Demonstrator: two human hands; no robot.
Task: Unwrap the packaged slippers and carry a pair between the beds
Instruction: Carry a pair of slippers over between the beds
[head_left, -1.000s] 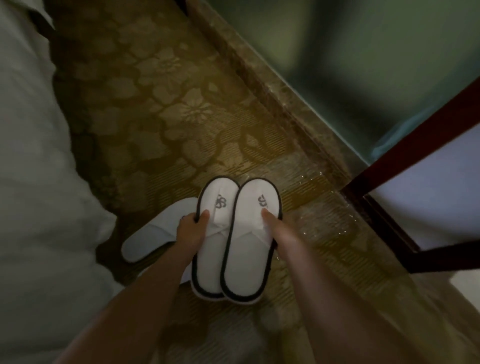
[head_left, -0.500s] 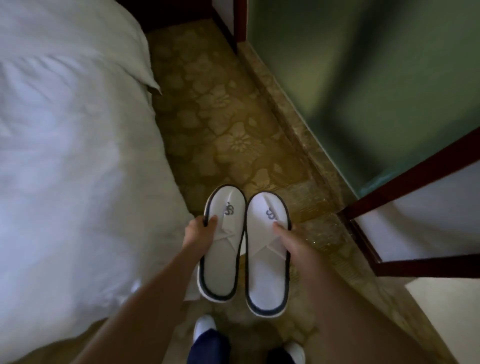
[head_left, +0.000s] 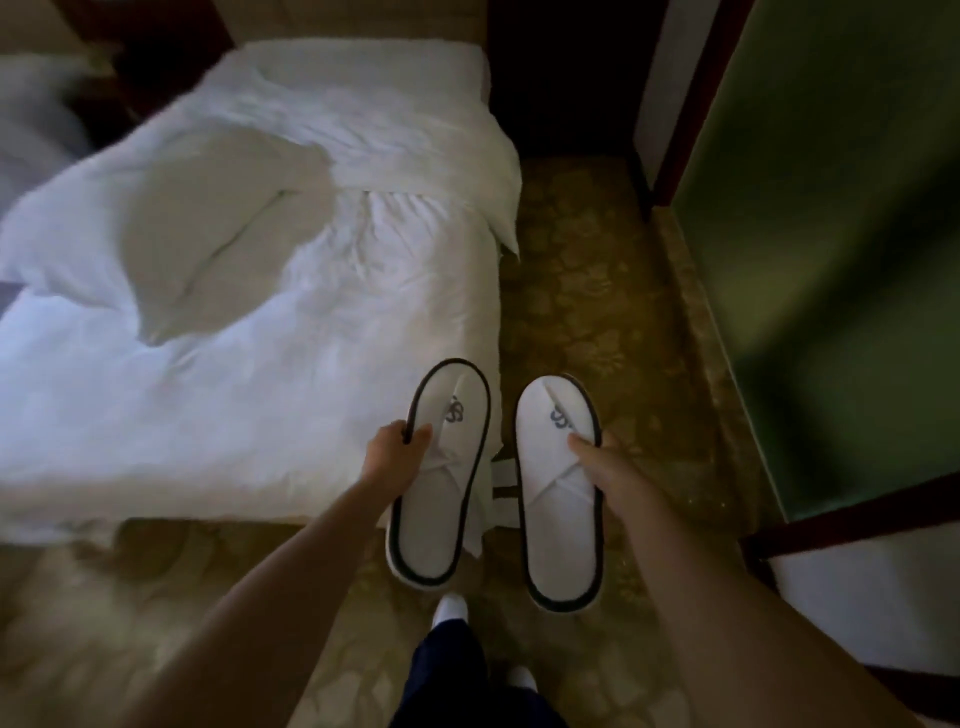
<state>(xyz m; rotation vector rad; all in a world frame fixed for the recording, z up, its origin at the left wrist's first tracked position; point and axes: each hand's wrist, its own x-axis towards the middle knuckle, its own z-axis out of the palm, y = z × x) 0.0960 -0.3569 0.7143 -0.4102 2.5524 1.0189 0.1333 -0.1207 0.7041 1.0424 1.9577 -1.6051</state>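
Two slippers (head_left: 441, 478) in hands (head_left: 392, 457), apart, beside bed (head_left: 260, 322) edge

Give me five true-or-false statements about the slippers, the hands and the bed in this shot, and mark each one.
1. Each hand holds one slipper. True: the left hand grips the left slipper, the right hand the right slipper.
2. The slippers touch each other. False: a gap separates them.
3. The slippers are still sealed in packaging. False: both are bare.
4. The bed lies left of the slippers. True.
5. The slippers have red edging. False: the trim is dark.
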